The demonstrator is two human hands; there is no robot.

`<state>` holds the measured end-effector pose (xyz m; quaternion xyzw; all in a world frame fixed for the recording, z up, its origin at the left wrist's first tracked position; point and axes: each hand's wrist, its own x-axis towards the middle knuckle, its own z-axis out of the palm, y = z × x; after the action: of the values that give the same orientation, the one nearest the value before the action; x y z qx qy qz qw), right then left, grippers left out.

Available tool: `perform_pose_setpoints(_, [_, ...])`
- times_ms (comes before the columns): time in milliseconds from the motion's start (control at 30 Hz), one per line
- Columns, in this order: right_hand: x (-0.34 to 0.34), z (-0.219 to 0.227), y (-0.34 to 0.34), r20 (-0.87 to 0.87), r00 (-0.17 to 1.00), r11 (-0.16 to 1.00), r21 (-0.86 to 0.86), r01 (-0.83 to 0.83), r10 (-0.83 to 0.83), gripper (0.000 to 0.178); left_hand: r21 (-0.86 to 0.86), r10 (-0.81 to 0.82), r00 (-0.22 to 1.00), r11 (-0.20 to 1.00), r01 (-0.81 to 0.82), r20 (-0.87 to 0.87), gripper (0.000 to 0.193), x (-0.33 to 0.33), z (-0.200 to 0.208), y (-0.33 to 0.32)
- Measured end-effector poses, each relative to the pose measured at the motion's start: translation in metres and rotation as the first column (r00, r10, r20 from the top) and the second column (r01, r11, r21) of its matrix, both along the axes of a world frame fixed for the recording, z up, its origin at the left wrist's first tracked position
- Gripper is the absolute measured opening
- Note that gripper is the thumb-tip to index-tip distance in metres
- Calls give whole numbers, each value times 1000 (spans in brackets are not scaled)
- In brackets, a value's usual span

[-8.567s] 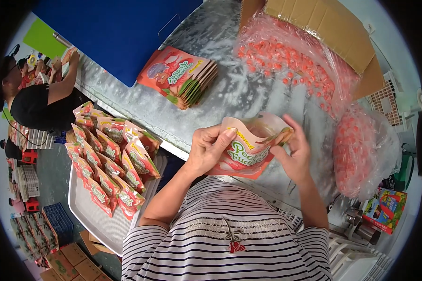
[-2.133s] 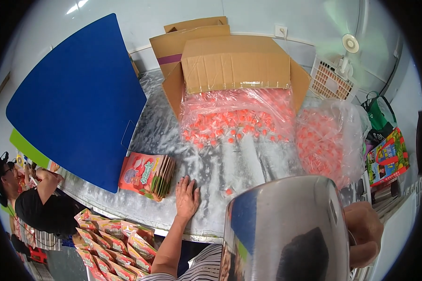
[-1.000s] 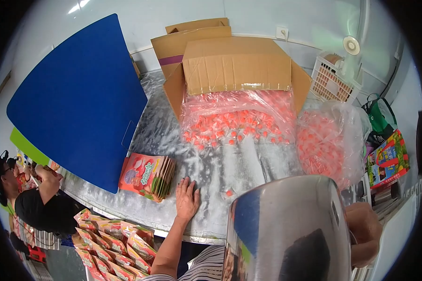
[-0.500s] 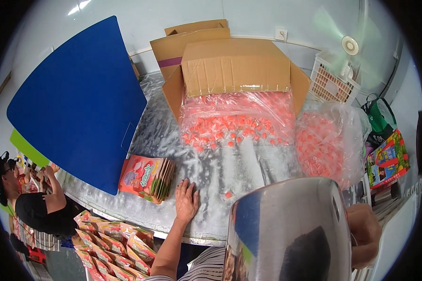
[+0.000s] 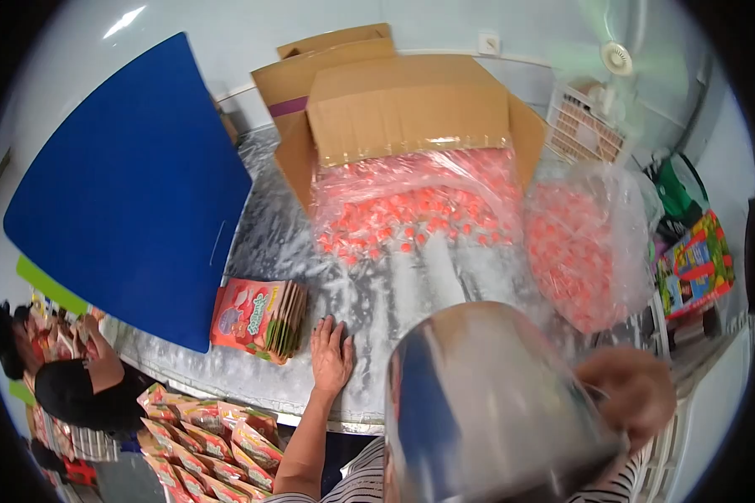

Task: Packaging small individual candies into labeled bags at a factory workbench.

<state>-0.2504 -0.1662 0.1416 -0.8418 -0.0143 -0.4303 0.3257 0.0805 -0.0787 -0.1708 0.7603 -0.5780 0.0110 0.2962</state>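
Note:
My left hand lies flat on the table, fingers stretched out, holding nothing. Just left of it stands a stack of red printed pouches. Very close in front of me is a large shiny stainless steel mug, tilted, its inside not visible. At its right side, blurred by motion, my right hand is closed around the handle, which is mostly hidden. Beyond the mug, small wrapped red candies spill from a pink plastic liner in a cardboard box lying on its side.
A clear bag of red candies sits to the right on the metal table. At left rises a blue panel. Filled pouches stand near my left forearm. A fan, a white crate and a co-worker are around.
The mug has shifted left and tipped over further, with my right hand turning along. It now covers the spot of the lone candy. My left hand stays in place; the view has shifted slightly.

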Motion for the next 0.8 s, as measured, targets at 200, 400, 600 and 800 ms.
perform_pose_setpoints(200, [-17,-16,10,-93,967,692,683,235,-236,18,12,-55,998,998,56,-22,33,21,-25,5])
perform_pose_setpoints(400, [-77,-81,-50,124,576,445,770,458,-808,34,-27,-69,991,997,73,118,35,12,-4,-5])
perform_pose_setpoints(600, [-220,-180,-95,89,-42,45,798,600,-995,40,15,-76,992,997,75,98,37,10,-7,-7])
perform_pose_setpoints(800, [-303,-273,-76,-173,-327,-327,799,505,-929,44,28,-72,995,997,70,72,35,8,-8,-6])
